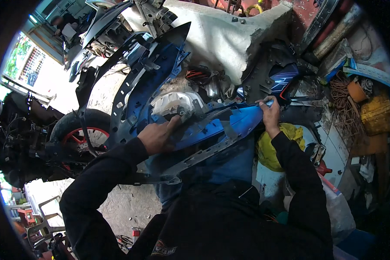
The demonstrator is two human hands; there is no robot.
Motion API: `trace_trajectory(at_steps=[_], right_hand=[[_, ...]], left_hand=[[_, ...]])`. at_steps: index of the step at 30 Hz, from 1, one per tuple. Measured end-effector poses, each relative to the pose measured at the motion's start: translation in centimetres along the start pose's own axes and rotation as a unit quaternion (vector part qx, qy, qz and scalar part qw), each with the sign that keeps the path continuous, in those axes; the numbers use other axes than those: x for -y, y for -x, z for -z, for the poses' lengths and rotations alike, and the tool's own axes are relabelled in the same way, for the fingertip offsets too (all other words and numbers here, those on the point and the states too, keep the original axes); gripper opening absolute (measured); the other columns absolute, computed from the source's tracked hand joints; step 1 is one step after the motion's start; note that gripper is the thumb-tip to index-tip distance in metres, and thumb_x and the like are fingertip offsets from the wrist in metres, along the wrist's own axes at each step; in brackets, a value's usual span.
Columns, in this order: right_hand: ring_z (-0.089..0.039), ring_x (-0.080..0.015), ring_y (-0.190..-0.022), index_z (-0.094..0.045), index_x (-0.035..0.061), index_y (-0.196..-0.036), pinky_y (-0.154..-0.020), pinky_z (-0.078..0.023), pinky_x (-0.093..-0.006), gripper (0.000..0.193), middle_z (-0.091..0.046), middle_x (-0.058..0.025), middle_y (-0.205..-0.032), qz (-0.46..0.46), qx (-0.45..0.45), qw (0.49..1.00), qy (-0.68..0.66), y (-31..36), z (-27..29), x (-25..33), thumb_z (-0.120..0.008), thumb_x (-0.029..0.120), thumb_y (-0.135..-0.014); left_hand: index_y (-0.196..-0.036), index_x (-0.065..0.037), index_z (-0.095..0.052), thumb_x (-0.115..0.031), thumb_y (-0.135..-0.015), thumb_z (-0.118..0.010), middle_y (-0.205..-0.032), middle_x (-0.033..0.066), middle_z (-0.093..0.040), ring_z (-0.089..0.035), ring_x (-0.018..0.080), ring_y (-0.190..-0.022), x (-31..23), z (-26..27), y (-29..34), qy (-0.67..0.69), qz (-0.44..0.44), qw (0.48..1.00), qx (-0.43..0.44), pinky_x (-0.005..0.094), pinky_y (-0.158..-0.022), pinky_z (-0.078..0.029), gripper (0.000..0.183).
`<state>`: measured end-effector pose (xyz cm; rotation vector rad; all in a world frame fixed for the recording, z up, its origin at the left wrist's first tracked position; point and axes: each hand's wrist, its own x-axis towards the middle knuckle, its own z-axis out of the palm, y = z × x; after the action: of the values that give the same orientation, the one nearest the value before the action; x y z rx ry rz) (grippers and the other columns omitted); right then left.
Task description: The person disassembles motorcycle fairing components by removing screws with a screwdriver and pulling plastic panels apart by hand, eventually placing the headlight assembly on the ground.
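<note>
The blue panel (245, 118) lies across the person's lap (242, 156), its tapered end reaching past the lap's right edge and its broader part toward the left; the thighs probably bear most of its weight. The right hand (271, 113) grips that tapered end, thumb and fingers closed on it, likely to steady so long a piece. The left hand (158, 136) is over the panel's left part, index finger extended, other fingers curled; whether it grasps anything I cannot tell. Beyond the lap's left edge rises 1 larger blue-and-black fairing (136, 104), near a wheel (76, 137) with a red rim. A striped dark fairing (286, 78) lies beyond the right hand, and a yellow bag (268, 154) just beside the lap's right edge, perhaps kept clear of the panel.
</note>
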<state>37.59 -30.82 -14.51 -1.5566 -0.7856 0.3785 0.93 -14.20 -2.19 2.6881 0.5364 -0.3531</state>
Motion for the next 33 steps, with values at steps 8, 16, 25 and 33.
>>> trace_trajectory(at_steps=[8,16,25,33], right_hand=[[-0.059,-0.0179,-0.086,-0.045,0.0039,-0.092,-0.080,-0.043,-0.0280,0.019,-0.061,-0.0118,-0.087,-0.031,0.023,0.998,-0.052,-0.1,0.2,-0.3,-0.058,0.003,-0.079],[-0.058,-0.0171,-0.084,-0.048,0.0063,-0.090,-0.081,-0.042,-0.0289,0.018,-0.063,-0.0087,-0.085,-0.016,0.011,0.999,-0.032,-3.3,3.5,2.0,-0.058,0.000,-0.077],[-0.055,-0.0177,-0.087,-0.054,0.0086,-0.093,-0.084,-0.040,-0.0313,0.024,-0.063,-0.0071,-0.091,0.027,-0.009,0.997,0.077,-11.1,15.3,10.9,-0.070,0.016,-0.077],[-0.054,-0.0234,-0.096,-0.051,0.0005,-0.119,-0.090,-0.039,-0.0352,0.057,-0.055,-0.0124,-0.110,0.065,-0.151,0.954,0.251,-17.7,27.8,19.0,-0.071,0.033,-0.076]], left_hand=[[-0.129,-0.008,-0.027,-0.025,-0.069,-0.070,-0.100,0.0214,-0.058,-0.061,0.0393,-0.077,1.2,-0.1,0.4,-0.007,0.014,1.000,0.000,0.0474,-0.065,-0.049,0.076],[-0.132,-0.010,-0.025,-0.025,-0.069,-0.070,-0.099,0.0206,-0.059,-0.061,0.0393,-0.076,2.4,1.3,1.8,0.001,0.043,0.998,-0.054,0.0484,-0.064,-0.048,0.079],[-0.134,-0.005,-0.025,-0.026,-0.069,-0.072,-0.101,0.0234,-0.059,-0.059,0.0415,-0.083,3.3,2.0,1.8,0.046,0.024,0.993,-0.103,0.0469,-0.072,-0.047,0.083],[-0.136,-0.007,-0.029,-0.025,-0.067,-0.073,-0.109,0.0264,-0.057,-0.057,0.0421,-0.094,3.9,1.5,-1.8,0.047,0.025,0.995,-0.087,0.0460,-0.080,-0.046,0.084]])
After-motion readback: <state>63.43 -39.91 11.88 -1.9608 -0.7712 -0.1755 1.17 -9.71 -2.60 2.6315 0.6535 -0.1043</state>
